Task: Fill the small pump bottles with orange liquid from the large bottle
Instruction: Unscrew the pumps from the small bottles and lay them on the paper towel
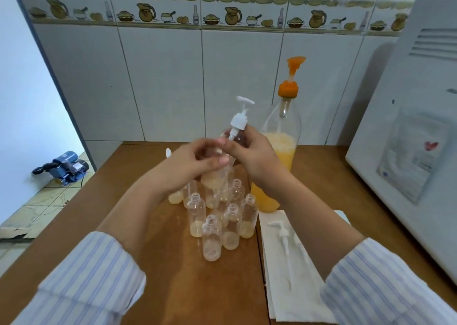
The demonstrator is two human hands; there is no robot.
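Above the table I hold one small clear bottle (216,180), tilted, with a little orange liquid in its bottom. My left hand (195,161) grips its body. My right hand (247,151) grips its neck, just under the white pump head (239,118) that sits in it. Several small open bottles (212,238) stand clustered below my hands, each holding a little orange liquid. The large bottle (279,166), about half full of orange liquid and topped by an orange pump (291,77), stands behind my right hand.
A loose white pump (284,240) lies on a white paper towel (296,297) at the right of the wooden table (173,287). A white appliance (415,139) stands at the far right. A tiled wall is behind. A blue water pump (65,167) sits on the floor at left.
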